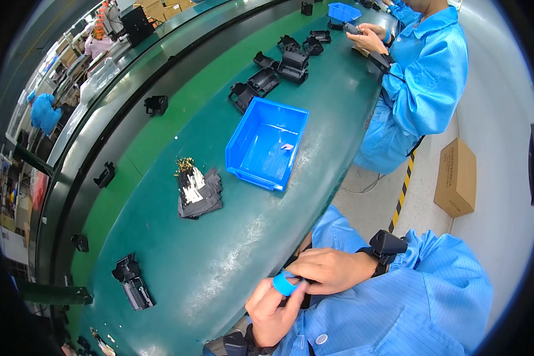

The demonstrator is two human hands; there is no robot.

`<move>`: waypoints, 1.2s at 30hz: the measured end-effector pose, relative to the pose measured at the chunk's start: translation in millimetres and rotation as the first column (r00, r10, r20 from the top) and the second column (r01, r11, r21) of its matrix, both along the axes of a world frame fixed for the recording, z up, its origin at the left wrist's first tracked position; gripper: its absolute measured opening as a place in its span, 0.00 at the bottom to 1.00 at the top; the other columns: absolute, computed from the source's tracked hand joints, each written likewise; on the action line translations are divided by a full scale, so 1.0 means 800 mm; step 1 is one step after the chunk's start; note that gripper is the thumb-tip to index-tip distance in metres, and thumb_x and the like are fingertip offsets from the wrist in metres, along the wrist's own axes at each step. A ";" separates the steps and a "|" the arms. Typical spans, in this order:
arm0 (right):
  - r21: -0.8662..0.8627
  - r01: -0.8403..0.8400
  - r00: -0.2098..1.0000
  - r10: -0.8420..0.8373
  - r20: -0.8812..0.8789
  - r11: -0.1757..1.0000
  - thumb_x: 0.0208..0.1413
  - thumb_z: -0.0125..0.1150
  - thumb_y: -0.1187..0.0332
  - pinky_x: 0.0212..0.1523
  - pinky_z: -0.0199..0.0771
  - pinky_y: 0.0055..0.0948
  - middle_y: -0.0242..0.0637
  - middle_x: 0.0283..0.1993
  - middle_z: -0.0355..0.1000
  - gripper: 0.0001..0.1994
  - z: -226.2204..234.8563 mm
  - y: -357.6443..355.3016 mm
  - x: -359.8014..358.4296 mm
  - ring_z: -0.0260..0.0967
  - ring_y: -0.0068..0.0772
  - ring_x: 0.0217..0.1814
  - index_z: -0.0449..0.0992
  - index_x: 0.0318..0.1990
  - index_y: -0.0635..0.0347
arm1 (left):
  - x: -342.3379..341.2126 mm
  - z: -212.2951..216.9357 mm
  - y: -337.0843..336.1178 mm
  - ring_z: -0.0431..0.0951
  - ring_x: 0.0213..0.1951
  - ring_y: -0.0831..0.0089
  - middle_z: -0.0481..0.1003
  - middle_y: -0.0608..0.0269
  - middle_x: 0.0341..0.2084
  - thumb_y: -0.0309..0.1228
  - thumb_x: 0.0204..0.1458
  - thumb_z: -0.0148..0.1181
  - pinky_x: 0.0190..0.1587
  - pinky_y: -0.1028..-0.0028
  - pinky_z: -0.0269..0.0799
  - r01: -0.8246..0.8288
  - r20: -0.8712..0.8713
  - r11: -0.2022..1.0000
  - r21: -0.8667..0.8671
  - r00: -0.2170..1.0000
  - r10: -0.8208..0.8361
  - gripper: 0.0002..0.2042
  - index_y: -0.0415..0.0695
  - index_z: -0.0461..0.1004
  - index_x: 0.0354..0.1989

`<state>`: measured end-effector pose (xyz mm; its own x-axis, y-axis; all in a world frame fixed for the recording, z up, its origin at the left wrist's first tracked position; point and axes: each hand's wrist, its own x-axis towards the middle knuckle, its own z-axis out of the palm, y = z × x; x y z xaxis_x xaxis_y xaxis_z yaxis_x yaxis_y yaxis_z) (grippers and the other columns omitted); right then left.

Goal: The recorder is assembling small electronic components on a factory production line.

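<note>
Low in the view, close to my body, my two hands meet in front of the table's near edge. My left hand [272, 310] is closed, with a bright blue band [284, 285] curving between its thumb and index finger. My right hand [329, 270] reaches in from the right, its fingers bent and closed against the band's upper end. Something dark shows in the gap beneath the right fingers, mostly hidden. Each of my wrists carries a black strapped-on device [388, 245].
On the green table [219, 261] are a blue bin [237, 151], a stack of dark flat pieces [200, 199] and a black plastic housing [132, 282]. More black housings [264, 81] lie beyond the bin. A co-worker [424, 65] handles a part at the far right. A cardboard box [455, 178] stands on the floor.
</note>
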<state>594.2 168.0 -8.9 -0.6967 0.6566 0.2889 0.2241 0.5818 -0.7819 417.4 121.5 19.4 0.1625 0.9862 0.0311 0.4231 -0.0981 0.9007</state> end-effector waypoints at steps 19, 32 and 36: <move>-0.879 -0.439 0.890 0.225 -0.398 0.183 0.63 0.39 0.67 0.24 0.47 0.11 0.21 0.26 0.56 0.21 -0.028 0.037 0.020 0.45 0.11 0.24 0.53 0.64 0.57 | 0.018 -0.004 0.005 0.72 0.22 0.61 0.69 0.58 0.21 0.27 0.43 0.56 0.22 0.66 0.67 0.372 -0.206 0.911 0.180 0.919 -0.335 0.04 0.43 0.74 0.28; -0.878 -0.365 0.844 -0.288 -0.453 0.309 0.62 0.39 0.74 0.37 0.63 0.21 0.37 0.43 0.66 0.19 0.000 0.019 0.006 0.61 0.24 0.35 0.57 0.61 0.64 | 0.013 -0.007 -0.004 0.72 0.20 0.68 0.70 0.60 0.23 0.23 0.40 0.62 0.22 0.74 0.67 0.319 0.124 0.928 0.192 0.930 -0.345 0.17 0.40 0.72 0.42; -0.760 -0.342 0.848 -0.168 -0.503 0.552 0.59 0.43 0.78 0.54 0.65 0.30 0.45 0.65 0.52 0.22 0.013 0.020 -0.001 0.59 0.39 0.60 0.56 0.62 0.61 | 0.007 -0.001 -0.014 0.66 0.14 0.83 0.68 0.66 0.14 0.25 0.43 0.63 0.16 0.81 0.60 0.373 0.298 0.927 -0.037 0.890 -0.347 0.31 0.38 0.59 0.58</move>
